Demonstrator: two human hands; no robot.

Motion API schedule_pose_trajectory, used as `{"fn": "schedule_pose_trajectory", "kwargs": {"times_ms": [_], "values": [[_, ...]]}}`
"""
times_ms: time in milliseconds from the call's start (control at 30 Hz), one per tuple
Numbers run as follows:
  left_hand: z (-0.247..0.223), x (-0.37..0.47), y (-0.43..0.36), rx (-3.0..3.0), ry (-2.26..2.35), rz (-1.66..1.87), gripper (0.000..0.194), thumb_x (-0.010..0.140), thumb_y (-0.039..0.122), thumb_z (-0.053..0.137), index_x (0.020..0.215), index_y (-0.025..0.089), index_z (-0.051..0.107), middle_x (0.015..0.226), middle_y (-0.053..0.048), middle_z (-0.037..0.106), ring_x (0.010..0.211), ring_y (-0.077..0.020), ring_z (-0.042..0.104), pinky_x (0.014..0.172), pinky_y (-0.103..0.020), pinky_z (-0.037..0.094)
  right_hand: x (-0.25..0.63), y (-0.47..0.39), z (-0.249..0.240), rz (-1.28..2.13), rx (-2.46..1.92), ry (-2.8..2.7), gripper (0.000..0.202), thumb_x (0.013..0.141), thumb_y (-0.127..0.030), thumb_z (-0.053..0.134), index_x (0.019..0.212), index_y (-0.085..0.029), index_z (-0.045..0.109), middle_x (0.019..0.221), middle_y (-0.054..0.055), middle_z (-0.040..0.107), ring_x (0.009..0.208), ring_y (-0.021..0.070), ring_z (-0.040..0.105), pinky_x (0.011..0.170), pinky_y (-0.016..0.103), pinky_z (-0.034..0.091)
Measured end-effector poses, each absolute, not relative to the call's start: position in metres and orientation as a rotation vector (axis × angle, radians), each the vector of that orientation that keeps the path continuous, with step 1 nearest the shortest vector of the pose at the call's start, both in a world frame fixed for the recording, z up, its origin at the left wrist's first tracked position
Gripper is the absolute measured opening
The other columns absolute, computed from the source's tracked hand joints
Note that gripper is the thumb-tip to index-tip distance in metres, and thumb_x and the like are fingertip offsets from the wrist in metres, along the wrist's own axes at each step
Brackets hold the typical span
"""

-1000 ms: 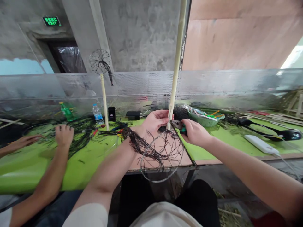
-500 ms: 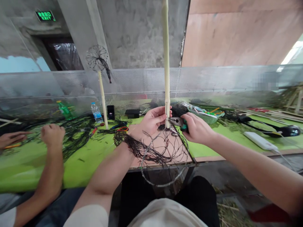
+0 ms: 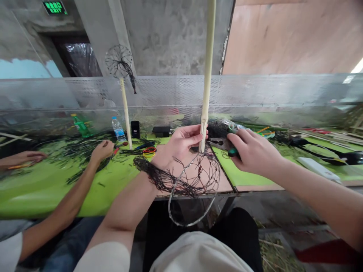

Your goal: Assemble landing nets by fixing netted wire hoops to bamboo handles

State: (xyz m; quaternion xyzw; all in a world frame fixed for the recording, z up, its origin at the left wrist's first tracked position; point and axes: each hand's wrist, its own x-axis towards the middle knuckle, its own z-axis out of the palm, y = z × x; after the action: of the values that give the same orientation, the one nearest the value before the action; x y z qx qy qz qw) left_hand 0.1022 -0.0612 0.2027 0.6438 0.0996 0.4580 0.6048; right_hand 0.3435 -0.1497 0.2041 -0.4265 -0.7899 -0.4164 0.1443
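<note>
My left hand is closed round the lower end of a long pale wooden pole, which stands nearly upright. Below the hand a wire hoop hangs from the pole's end, with a dark knotted net draped over my left forearm and inside the hoop. Pliers with green-and-black handles are gripped in my right hand. Their jaws point left, just right of the pole's end; whether they touch the wire there I cannot tell.
A co-worker's hand reaches over black strands at the left. Behind stand a second pole with a net, a water bottle, a green bottle and a phone. A white power bank and black straps lie right.
My right hand and the pliers have shifted right, a little away from the pole. The pole leans slightly more to the right at its top. The co-worker's hand has moved right.
</note>
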Motion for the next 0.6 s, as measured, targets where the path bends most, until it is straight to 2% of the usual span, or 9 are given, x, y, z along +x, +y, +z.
{"fn": "schedule_pose_trajectory", "kwargs": {"times_ms": [133, 333, 600], "values": [[0.203, 0.100, -0.065, 1.537, 0.249, 1.045, 0.028, 0.070, 0.038, 0.087, 0.098, 0.035, 0.081, 0.097, 0.002, 0.078, 0.087, -0.0193, 0.068, 0.079, -0.039, 0.056, 0.341, -0.160, 0.211, -1.316, -1.261, -2.306, 0.044, 0.077, -0.024, 0.057, 0.117, -0.007, 0.060, 0.092, 0.017, 0.059, 0.083, 0.0306, 0.054, 0.072, 0.042, 0.047], [0.205, 0.100, -0.069, 1.579, 0.263, 1.075, 0.025, 0.073, 0.027, 0.083, 0.099, 0.026, 0.080, 0.096, -0.001, 0.077, 0.085, -0.0173, 0.065, 0.081, -0.037, 0.056, 0.338, -0.170, 0.219, -1.414, -1.332, -2.298, 0.037, 0.081, -0.018, 0.055, 0.116, -0.013, 0.062, 0.084, 0.012, 0.059, 0.076, 0.0266, 0.053, 0.066, 0.038, 0.040], [0.207, 0.101, -0.068, 1.645, 0.237, 1.084, 0.024, 0.074, 0.021, 0.081, 0.097, 0.026, 0.081, 0.097, -0.002, 0.078, 0.087, -0.0188, 0.065, 0.086, -0.041, 0.054, 0.338, -0.173, 0.220, -1.494, -1.383, -2.313, 0.034, 0.082, -0.017, 0.053, 0.115, -0.015, 0.061, 0.082, 0.011, 0.060, 0.073, 0.0246, 0.053, 0.063, 0.035, 0.038]]}}
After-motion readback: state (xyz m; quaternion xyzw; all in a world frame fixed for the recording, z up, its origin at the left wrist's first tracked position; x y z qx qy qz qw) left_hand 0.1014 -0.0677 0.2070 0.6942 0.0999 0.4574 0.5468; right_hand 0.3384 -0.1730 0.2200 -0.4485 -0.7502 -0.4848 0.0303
